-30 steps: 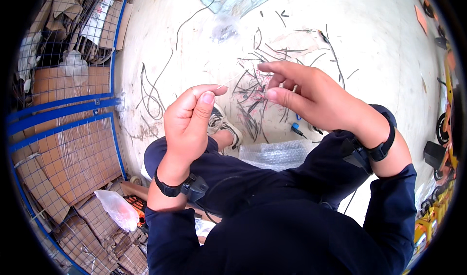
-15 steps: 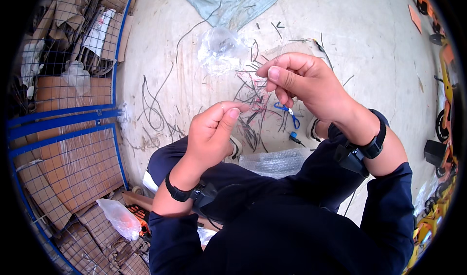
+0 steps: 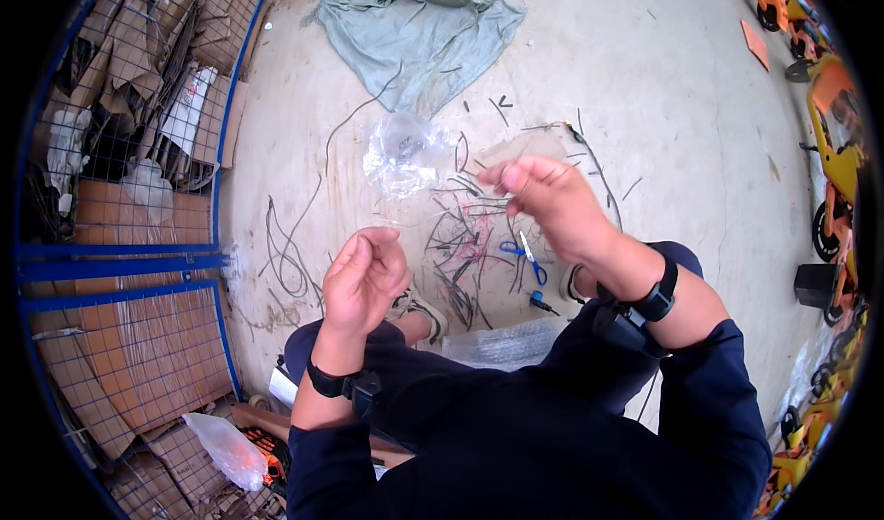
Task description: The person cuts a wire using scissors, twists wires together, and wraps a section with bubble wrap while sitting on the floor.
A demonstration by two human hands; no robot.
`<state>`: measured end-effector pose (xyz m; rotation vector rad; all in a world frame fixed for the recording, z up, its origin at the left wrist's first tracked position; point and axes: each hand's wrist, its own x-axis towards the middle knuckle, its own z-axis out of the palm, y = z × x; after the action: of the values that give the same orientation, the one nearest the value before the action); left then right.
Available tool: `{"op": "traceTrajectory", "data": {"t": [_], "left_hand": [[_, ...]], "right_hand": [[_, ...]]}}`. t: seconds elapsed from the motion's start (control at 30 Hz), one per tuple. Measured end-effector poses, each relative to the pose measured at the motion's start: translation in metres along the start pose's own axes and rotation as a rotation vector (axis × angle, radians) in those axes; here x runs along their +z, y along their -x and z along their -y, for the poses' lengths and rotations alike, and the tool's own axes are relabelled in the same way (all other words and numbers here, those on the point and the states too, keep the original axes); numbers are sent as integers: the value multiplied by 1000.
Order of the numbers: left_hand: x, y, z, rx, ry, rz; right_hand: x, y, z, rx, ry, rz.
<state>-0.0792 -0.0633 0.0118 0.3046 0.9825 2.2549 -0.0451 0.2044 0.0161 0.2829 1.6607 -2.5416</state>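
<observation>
My left hand (image 3: 364,281) is raised low centre, fingers curled toward the thumb; a very thin pale strand shows faintly at its fingertips, too small to make out. My right hand (image 3: 548,202) hangs higher on the right, fingertips pinched and slightly blurred; what they hold, if anything, I cannot make out. Beneath them on the concrete floor (image 3: 691,152) lie scattered dark cord scraps (image 3: 451,253) among pink bits. Blue-handled scissors (image 3: 537,268) lie open below my right hand, beside a small blue connector (image 3: 537,299). A crumpled clear bag (image 3: 405,152) lies between and beyond my hands.
A pale green cloth (image 3: 424,32) lies ahead. Blue wire cages (image 3: 216,225) of cardboard line the left, and a long cable (image 3: 327,143) loops nearby. Orange-yellow wheeled items (image 3: 824,152) line the right edge. Bubble wrap (image 3: 497,340) lies by my crossed legs.
My view has shifted, showing more floor ahead. Both hands have drawn apart; my left fingers are more curled, and my right fingers have closed from spread to pinched.
</observation>
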Motion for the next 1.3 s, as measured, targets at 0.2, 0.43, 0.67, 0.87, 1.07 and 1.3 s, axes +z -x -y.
{"op": "traceTrajectory", "data": {"t": [0.2,0.43,0.67,0.87,1.07,1.3], "left_hand": [[11,-4,3,-320,-404,-172],[19,-2,28,-429,-943,-57],[55,-28,-26,394,-1513,-35],[74,-54,-17,581,-1781,172],[36,-58,1,548,-1754,157],[35,-56,1,77,-1488,95]], "right_hand": [[-41,-28,33,-148,-159,-95],[-43,-25,45,-106,-405,70],[-20,-16,45,154,-112,304],[4,-13,33,79,334,351],[4,-10,16,38,574,405],[2,-6,24,-29,663,314]]}}
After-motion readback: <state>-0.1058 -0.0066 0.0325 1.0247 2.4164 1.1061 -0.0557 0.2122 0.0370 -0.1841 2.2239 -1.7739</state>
